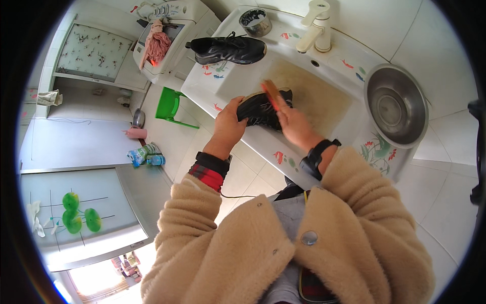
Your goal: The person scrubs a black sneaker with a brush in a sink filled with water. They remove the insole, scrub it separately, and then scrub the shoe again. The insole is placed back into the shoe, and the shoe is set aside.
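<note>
Over the near left part of a white ceramic sink (250, 142), my left hand (229, 121) grips one end of a black lace-up shoe (260, 110). The shoe lies tilted, with its pale sole edge towards the faucet. My right hand (298, 123) is closed around a wooden brush (272, 93) with reddish bristles, held against the shoe; the hand is slightly blurred. Its fingers hide part of the shoe. The matching black shoe (229, 49) rests on the sink's far left rim. Cloudy brownish water (322, 102) covers the basin floor.
A metal tin (255, 23) and a cream faucet (319, 30) stand along the back rim. On the right rim leans a steel basin (395, 106). Left of the sink are a washing machine (178, 49) with a pink cloth (157, 41) and a green plastic stool (169, 106).
</note>
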The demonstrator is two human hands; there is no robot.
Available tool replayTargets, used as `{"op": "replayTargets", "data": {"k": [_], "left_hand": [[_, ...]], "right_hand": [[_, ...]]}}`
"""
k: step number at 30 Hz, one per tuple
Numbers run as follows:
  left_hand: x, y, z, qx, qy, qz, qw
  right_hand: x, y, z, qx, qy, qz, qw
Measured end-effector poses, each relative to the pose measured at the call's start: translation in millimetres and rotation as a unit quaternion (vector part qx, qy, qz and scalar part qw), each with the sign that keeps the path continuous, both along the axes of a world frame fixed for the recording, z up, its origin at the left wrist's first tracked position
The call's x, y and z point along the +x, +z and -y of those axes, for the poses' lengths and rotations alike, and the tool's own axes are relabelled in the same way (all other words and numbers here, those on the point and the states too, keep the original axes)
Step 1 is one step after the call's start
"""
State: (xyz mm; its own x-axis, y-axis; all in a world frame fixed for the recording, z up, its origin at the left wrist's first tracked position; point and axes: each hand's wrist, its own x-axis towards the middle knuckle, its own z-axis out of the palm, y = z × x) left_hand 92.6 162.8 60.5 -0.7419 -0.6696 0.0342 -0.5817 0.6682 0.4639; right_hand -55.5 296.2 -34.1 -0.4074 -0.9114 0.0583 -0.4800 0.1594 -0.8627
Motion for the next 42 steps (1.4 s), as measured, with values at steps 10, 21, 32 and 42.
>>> {"op": "replayTargets", "data": {"k": [10, 21, 32, 42], "left_hand": [[1, 5, -3, -0.073, -0.117, 0.005, 0.990], [17, -11, 2, -0.168, -0.254, 0.131, 0.944], [20, -27, 5, -0.184, -0.259, 0.109, 0.942], [13, -26, 11, -0.090, -0.239, 0.077, 0.964]], "right_hand": [[-60, -73, -34, 0.148, -0.174, 0.032, 0.973], [-51, -38, -31, 0.153, -0.060, -0.043, 0.986], [-25, -21, -19, 0.113, -0.031, -0.031, 0.993], [-38, -43, -24, 0.139, -0.036, 0.001, 0.990]]}}
